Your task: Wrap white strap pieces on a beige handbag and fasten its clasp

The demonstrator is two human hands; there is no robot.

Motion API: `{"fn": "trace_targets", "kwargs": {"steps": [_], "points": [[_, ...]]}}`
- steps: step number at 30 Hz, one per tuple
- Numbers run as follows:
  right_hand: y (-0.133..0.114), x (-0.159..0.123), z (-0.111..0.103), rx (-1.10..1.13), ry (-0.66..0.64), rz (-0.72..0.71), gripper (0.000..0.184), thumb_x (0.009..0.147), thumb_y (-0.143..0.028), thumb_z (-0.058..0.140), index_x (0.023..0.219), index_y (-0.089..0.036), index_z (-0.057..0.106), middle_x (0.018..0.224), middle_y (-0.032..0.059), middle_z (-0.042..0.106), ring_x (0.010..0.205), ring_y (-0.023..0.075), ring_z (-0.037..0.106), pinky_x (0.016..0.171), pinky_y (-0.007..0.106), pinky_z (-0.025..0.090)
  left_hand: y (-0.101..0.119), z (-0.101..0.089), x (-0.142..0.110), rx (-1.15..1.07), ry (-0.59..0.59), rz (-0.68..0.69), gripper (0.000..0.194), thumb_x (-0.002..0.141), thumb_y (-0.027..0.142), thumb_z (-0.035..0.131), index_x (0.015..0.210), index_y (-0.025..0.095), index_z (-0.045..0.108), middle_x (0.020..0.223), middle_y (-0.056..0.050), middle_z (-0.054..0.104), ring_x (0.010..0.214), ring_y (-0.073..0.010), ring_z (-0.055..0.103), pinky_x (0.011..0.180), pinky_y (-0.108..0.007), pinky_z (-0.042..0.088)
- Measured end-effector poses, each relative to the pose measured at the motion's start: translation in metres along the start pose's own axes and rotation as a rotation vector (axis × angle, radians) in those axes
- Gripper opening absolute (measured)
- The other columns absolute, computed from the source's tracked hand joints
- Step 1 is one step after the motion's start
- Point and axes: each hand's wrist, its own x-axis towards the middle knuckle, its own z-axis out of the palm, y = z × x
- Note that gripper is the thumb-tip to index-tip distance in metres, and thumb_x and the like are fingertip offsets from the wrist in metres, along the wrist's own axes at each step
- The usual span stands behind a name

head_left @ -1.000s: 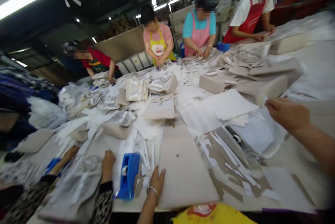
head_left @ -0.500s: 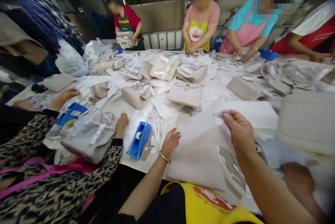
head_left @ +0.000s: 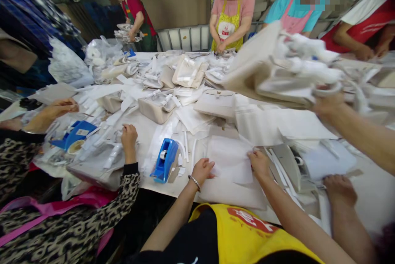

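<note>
A thin white sheet point(head_left: 230, 159) lies over a flat beige bag point(head_left: 231, 194) in front of me. At the sheet's left edge rests my left hand point(head_left: 201, 172), a twisted bracelet on its wrist, with fingers and thumb apart. My right hand point(head_left: 259, 164) pinches the sheet's right edge between thumb and fingers. A blue tape dispenser point(head_left: 165, 161) stands left of my left hand, with paper scraps beside it. Behind the sheet sits a beige flap bag point(head_left: 215, 103) with a small clasp.
From the right, a co-worker's hand point(head_left: 331, 105) holds a blurred beige bag point(head_left: 253, 58) with wrapped straps above the table. Another hand point(head_left: 339, 190) is near a grey-beige piece point(head_left: 286, 165). At left, a leopard-print sleeve point(head_left: 123, 198) reaches in. Wrapped bags point(head_left: 189, 70) cover the far side.
My right hand has come down and toward me, laying the raised sheet flat on the bag. A co-worker's beige bag has swung up at the right. My left hand stays close to its place.
</note>
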Motion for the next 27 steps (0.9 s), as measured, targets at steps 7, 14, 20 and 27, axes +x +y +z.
{"fn": "trace_targets", "kwargs": {"steps": [7,14,20,27], "points": [[-0.016,0.0,-0.009,-0.135,-0.012,-0.076,0.046,0.074,-0.035,0.044,0.115,-0.013,0.042,0.101,0.012,0.056,0.086,0.0233,0.054,0.074,0.033,0.041,-0.004,0.006,0.01,0.524,0.148,0.125,0.04,0.068,0.017,0.048,0.108,0.019,0.041,0.063,0.004,0.047,0.05,-0.0084,0.048,0.051,-0.021,0.043],[-0.056,-0.015,-0.033,-0.557,0.105,-0.417,0.046,0.079,-0.03,0.041,0.121,-0.013,0.036,0.129,0.0161,0.031,0.111,0.0316,0.033,0.089,0.044,0.028,-0.007,0.004,0.011,0.661,0.172,0.194,0.048,0.07,0.022,0.049,0.116,0.019,0.036,0.057,0.004,0.047,0.056,-0.0115,0.05,0.06,-0.023,0.042],[-0.064,0.001,0.008,-0.583,-0.255,-0.714,0.047,0.082,-0.036,0.036,0.126,-0.02,0.031,0.129,0.0082,0.035,0.118,0.0236,0.027,0.095,0.042,0.023,-0.009,0.006,0.015,0.605,0.131,0.162,0.051,0.072,0.024,0.046,0.119,0.02,0.029,0.061,0.003,0.049,0.047,-0.01,0.05,0.048,-0.02,0.039],[-0.045,0.008,0.041,-0.588,-0.337,-0.753,0.049,0.083,-0.044,0.029,0.128,-0.025,0.026,0.131,0.0067,0.031,0.12,0.0247,0.024,0.095,0.048,0.018,0.018,-0.006,0.002,1.108,0.212,0.256,0.044,0.072,0.037,0.048,0.111,0.016,0.044,0.074,-0.008,0.056,0.074,-0.0232,0.054,0.068,-0.035,0.041]]}}
